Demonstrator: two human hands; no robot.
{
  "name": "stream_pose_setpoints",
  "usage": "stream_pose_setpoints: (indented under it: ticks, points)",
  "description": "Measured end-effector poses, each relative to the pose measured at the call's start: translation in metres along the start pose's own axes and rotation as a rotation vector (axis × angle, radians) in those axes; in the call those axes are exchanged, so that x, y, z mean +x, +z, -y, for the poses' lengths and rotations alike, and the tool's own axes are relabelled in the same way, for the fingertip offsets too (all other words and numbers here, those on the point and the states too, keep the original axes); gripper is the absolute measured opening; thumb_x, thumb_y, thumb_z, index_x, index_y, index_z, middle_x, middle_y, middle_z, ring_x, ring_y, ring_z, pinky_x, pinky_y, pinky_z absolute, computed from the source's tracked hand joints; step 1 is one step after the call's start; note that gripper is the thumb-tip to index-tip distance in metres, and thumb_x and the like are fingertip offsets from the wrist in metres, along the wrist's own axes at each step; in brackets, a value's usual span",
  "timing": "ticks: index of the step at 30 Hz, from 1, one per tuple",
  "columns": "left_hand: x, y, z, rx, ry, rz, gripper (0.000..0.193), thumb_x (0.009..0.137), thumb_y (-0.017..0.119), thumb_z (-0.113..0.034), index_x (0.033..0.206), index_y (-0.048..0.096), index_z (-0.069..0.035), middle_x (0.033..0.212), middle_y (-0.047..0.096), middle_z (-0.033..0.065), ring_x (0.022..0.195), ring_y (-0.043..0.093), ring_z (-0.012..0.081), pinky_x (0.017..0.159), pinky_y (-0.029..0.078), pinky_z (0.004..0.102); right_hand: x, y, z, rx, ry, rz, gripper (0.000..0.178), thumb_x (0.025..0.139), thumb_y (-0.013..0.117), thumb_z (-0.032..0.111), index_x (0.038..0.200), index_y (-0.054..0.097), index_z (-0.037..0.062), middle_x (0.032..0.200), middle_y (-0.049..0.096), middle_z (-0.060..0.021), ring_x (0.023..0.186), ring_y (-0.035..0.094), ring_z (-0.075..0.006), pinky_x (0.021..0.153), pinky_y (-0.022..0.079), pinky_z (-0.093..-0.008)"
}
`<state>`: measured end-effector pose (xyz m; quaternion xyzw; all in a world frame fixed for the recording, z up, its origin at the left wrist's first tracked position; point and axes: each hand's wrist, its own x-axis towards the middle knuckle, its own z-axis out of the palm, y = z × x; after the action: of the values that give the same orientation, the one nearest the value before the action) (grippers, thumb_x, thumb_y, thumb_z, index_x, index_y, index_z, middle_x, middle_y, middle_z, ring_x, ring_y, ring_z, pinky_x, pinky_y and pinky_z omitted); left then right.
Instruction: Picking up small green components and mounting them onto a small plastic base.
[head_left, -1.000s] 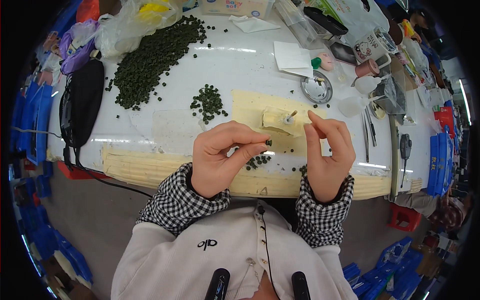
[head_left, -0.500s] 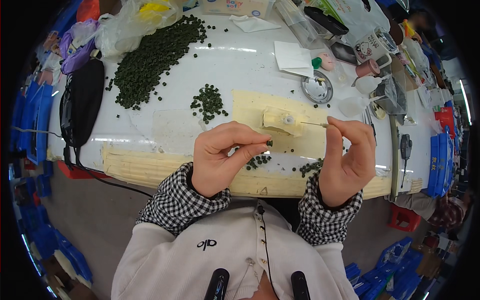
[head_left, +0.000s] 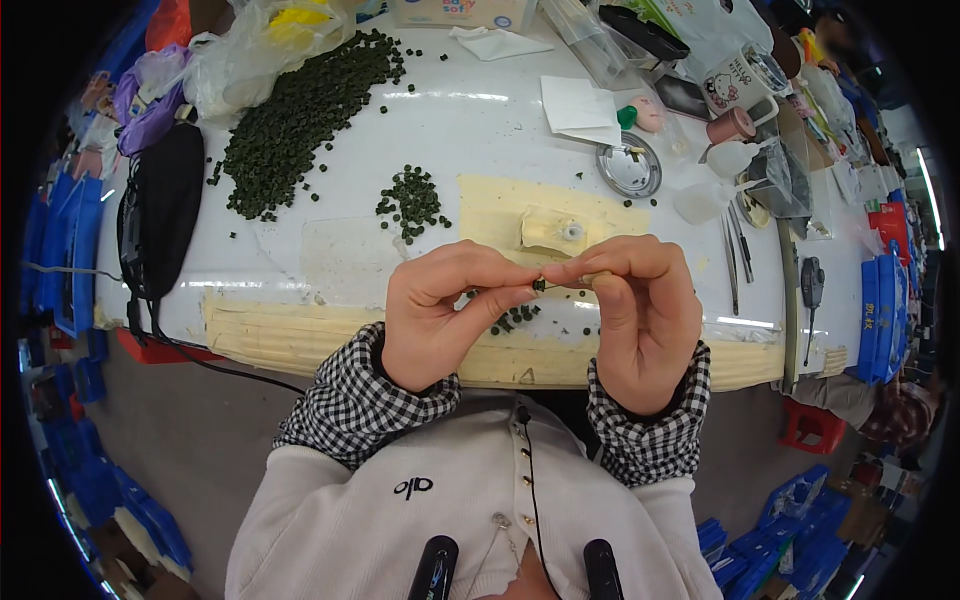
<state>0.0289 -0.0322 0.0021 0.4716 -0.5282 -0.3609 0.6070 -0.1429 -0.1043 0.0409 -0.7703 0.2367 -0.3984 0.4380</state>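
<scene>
My left hand pinches a small dark green, pellet-like part between thumb and forefinger. Close beside it, my right hand is closed on a thin needle whose tip is at the green part; whether it touches cannot be made out. Just beyond the fingers, a block wrapped in yellowish tape carries a small whitish cup. Below my fingers lie several loose green parts, some hidden by the right hand. A larger cluster of the same parts sits farther left.
A big heap of green parts covers the far left, near a black pouch. At the right are a round metal dish, white squeeze bottles, tweezers and a mug. Yellowish tape lines the near table edge.
My right hand has moved left and toward me, bringing the needle from beside the taped block's cup to the green part. My left hand has stayed almost still.
</scene>
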Motion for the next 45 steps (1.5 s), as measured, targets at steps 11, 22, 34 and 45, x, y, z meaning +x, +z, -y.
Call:
stream_pose_setpoints:
  ticks: [11,22,34,45]
  points:
    - [0.000,0.000,0.001,0.002,-0.005,-0.006,0.017,0.080,0.069,0.005,0.096,0.070,-0.001,0.084,0.068,0.0084,0.077,0.062,0.0153,0.069,0.047,0.0263,0.002,0.006,0.001,0.182,0.003,-0.185,0.008,0.095,0.052,0.003,0.099,0.054,-0.0048,0.092,0.063,-0.0108,0.083,0.065,-0.0148,0.075,0.051,-0.0240]
    - [-0.001,0.001,-0.001,-0.053,-0.036,-0.031,0.019,0.080,0.068,0.007,0.098,0.070,0.000,0.086,0.067,0.0088,0.079,0.061,0.0141,0.069,0.047,0.0247,0.016,-0.002,-0.038,-0.614,-0.140,-0.186,0.010,0.081,0.066,0.001,0.087,0.059,-0.0002,0.083,0.060,-0.0111,0.075,0.059,-0.0281,0.065,0.048,-0.0338]
    - [-0.003,0.000,0.002,-0.137,-0.037,-0.065,0.020,0.082,0.065,0.009,0.100,0.069,0.002,0.091,0.066,0.0100,0.082,0.060,0.0129,0.071,0.048,0.0231,-0.014,0.010,0.000,-0.285,-0.053,-0.080,0.029,0.075,0.069,-0.006,0.103,0.068,-0.0007,0.087,0.061,-0.0105,0.077,0.058,-0.0243,0.066,0.047,-0.0306]
    - [-0.002,0.000,0.002,-0.006,0.021,-0.060,0.021,0.080,0.067,0.008,0.098,0.070,-0.001,0.086,0.067,0.0084,0.077,0.061,0.0141,0.069,0.047,0.0240,-0.022,0.020,-0.008,-0.253,-0.129,-0.060,0.039,0.072,0.071,-0.007,0.110,0.067,-0.0009,0.089,0.062,-0.0111,0.074,0.057,-0.0245,0.064,0.047,-0.0305]
